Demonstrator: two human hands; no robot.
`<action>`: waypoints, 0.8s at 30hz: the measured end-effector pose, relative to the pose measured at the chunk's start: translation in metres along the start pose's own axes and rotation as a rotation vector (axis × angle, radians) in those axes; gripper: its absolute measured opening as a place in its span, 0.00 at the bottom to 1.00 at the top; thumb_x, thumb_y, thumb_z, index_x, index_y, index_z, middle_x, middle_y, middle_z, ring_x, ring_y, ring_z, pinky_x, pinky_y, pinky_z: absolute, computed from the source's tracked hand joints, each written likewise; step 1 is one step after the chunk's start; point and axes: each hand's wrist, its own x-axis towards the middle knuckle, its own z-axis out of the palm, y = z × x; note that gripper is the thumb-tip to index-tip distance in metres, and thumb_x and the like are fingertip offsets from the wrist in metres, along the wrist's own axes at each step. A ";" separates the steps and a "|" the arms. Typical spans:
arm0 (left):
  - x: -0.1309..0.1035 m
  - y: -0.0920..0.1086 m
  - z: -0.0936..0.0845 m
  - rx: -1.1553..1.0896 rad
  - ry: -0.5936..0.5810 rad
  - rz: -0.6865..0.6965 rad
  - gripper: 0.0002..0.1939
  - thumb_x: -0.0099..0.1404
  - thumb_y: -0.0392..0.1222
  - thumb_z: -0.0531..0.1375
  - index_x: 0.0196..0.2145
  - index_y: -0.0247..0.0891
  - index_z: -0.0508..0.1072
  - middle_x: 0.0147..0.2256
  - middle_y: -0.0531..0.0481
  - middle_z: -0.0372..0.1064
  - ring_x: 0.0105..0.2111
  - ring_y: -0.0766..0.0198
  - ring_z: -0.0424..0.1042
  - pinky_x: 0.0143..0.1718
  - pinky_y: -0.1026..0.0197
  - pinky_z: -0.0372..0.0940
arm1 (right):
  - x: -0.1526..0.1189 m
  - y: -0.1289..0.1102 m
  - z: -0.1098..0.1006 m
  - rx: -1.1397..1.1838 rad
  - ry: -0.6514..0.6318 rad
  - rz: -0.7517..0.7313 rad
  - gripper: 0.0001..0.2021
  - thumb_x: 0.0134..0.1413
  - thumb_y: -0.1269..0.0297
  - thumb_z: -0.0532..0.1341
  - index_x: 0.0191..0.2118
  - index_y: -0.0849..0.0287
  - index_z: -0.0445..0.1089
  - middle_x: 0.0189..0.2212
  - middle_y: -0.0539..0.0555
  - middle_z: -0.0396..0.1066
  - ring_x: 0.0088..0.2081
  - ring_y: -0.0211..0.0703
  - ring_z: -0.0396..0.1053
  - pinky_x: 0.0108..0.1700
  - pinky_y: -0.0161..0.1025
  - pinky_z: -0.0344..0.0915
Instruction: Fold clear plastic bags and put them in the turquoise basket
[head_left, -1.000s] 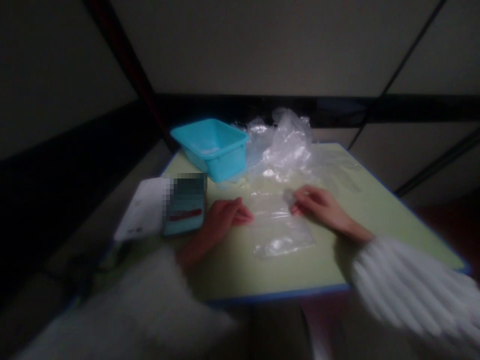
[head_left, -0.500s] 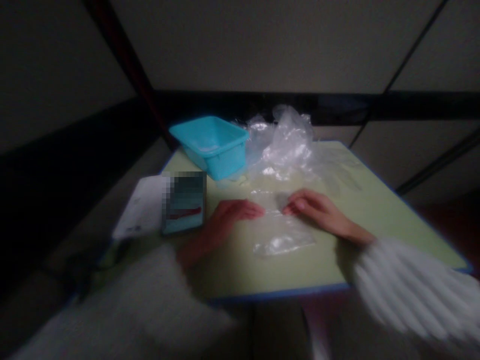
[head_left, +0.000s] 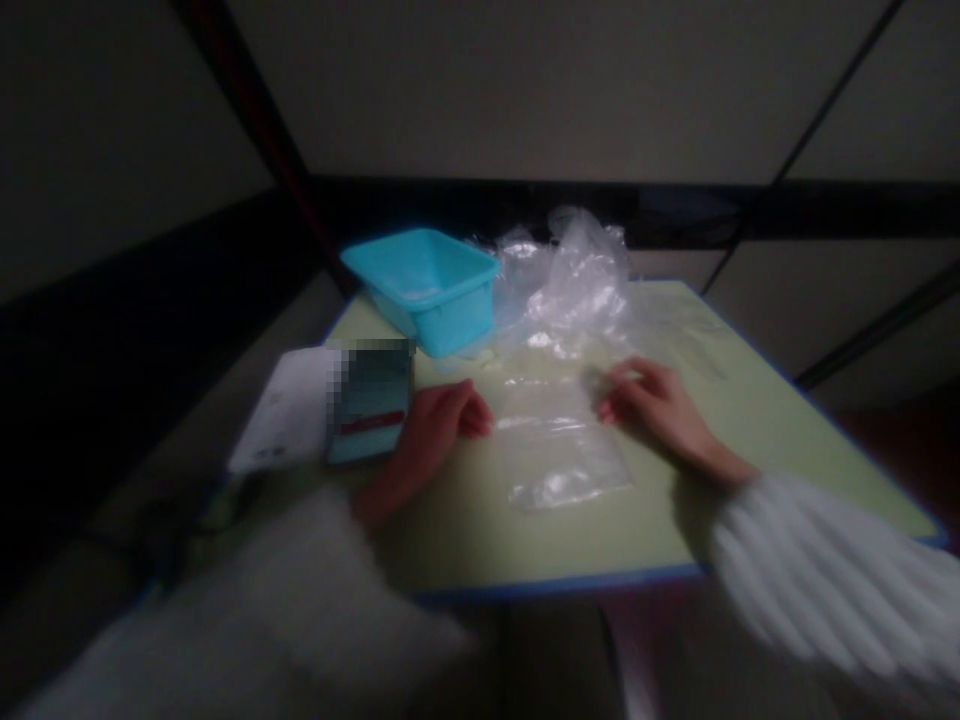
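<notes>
A flat, clear plastic bag point(head_left: 562, 455) lies on the pale yellow table, with shiny creases across its middle and near end. Beside its left edge, my left hand point(head_left: 450, 415) rests with loosely bent fingers, tips close to the plastic. My right hand point(head_left: 652, 405) is at the bag's right edge, fingers loosely curled and a little apart, the tips at or just beside the plastic. I see nothing held in either hand. The blur hides whether the fingertips touch the bag.
Behind the bag sits a crumpled heap of clear plastic point(head_left: 585, 280). A turquoise basket point(head_left: 454, 318) stands at the back left. On the left lie a tablet-like device point(head_left: 371, 435) with a lit screen and a white sheet point(head_left: 281, 410). The table point(head_left: 540, 550) has a blue edge.
Both hands have moved outward, away from each other, off the middle of the bag to its sides. Their fingers have bent more. The bag lies where it was.
</notes>
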 end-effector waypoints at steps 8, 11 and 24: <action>-0.008 -0.002 0.006 -0.064 -0.227 0.074 0.22 0.62 0.56 0.54 0.31 0.33 0.76 0.35 0.41 0.77 0.38 0.55 0.76 0.45 0.54 0.68 | -0.005 -0.002 0.005 0.000 -0.196 -0.100 0.16 0.53 0.50 0.63 0.38 0.58 0.66 0.27 0.53 0.75 0.30 0.41 0.74 0.33 0.39 0.72; -0.006 -0.007 0.007 -0.052 -0.269 0.045 0.24 0.62 0.58 0.54 0.31 0.33 0.77 0.35 0.41 0.78 0.37 0.54 0.77 0.45 0.54 0.68 | -0.006 -0.001 0.006 -0.041 -0.264 -0.089 0.16 0.55 0.50 0.61 0.40 0.58 0.67 0.30 0.54 0.75 0.33 0.41 0.75 0.35 0.39 0.72; -0.002 -0.004 0.006 -0.037 -0.156 -0.072 0.21 0.59 0.55 0.55 0.25 0.34 0.74 0.28 0.42 0.76 0.29 0.57 0.77 0.34 0.57 0.70 | 0.000 -0.003 0.004 -0.088 -0.097 -0.009 0.13 0.49 0.56 0.66 0.34 0.60 0.65 0.22 0.51 0.73 0.23 0.39 0.72 0.25 0.35 0.68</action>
